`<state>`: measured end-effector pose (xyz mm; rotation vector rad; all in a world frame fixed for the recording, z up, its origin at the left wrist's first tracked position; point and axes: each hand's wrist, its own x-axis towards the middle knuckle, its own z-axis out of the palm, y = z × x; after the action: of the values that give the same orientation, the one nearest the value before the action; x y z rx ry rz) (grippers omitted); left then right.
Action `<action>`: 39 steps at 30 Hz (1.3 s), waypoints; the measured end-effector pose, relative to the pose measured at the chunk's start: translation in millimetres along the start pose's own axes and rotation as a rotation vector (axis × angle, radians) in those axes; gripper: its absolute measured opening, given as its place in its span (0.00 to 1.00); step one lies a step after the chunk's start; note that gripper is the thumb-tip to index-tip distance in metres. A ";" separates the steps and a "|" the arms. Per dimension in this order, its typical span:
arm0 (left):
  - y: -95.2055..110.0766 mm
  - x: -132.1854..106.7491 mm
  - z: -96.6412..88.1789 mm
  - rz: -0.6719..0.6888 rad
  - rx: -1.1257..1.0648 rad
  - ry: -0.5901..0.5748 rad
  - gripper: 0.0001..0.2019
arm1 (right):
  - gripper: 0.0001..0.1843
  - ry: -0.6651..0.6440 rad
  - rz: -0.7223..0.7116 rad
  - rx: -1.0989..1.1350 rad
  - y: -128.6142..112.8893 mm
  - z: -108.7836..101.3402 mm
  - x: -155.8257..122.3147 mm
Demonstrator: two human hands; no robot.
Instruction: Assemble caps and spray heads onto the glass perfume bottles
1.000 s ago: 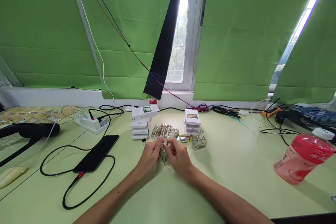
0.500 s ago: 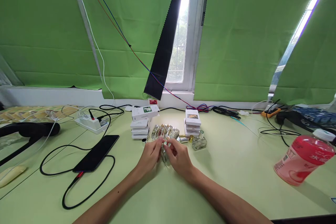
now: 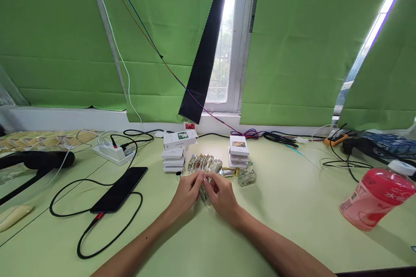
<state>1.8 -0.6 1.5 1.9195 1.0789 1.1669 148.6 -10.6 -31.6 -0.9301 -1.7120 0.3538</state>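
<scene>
My left hand [image 3: 186, 194] and my right hand [image 3: 222, 196] meet over a small clear glass bottle [image 3: 204, 193] on the green table [image 3: 292, 216]. Both hands grip it, with fingertips pinched at its gold top. Just behind stands a row of several similar small glass bottles [image 3: 204, 162]. A wider glass bottle [image 3: 247, 177] stands to the right. White boxes are stacked on the left [image 3: 173, 159] and on the right [image 3: 238, 149] of the row.
A black phone [image 3: 120, 189] on a black cable lies to the left, with a white power strip [image 3: 112, 152] behind it. A pink drink bottle [image 3: 377, 197] stands at the right. Cables [image 3: 341, 162] cross the back right. Green curtains [image 3: 292, 43] hang behind.
My fingertips have shifted slightly at the top of the small bottle. Everything else on the table stays where it was.
</scene>
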 end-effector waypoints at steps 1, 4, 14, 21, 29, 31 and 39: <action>0.1 0.3 0.1 -0.007 -0.010 0.000 0.23 | 0.13 0.000 -0.001 0.000 0.1 0.1 -0.1; -0.3 1.6 0.2 -0.049 -0.057 -0.014 0.24 | 0.13 0.012 0.001 0.005 0.1 0.5 -0.1; -1.3 4.7 -0.5 -0.161 -0.223 -0.067 0.22 | 0.12 0.013 0.032 0.033 1.1 0.4 0.4; -6.2 6.2 -1.3 -0.155 -0.216 -0.082 0.21 | 0.12 0.018 0.053 0.067 2.5 0.9 -1.3; -10.9 4.9 -0.6 -0.124 -0.182 -0.095 0.22 | 0.12 -0.001 0.019 0.082 2.5 -0.9 -0.5; -10.8 4.6 -0.7 -0.118 -0.168 -0.093 0.22 | 0.12 -0.002 0.014 0.082 2.9 -1.2 -0.5; -6.8 4.2 -1.0 -0.074 -0.105 -0.087 0.20 | 0.11 0.000 0.006 0.098 3.3 -0.5 -0.9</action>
<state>-0.2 6.3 -2.1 1.8174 1.0140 1.0686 150.4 -9.2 -34.2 -0.8632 -1.6768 0.4377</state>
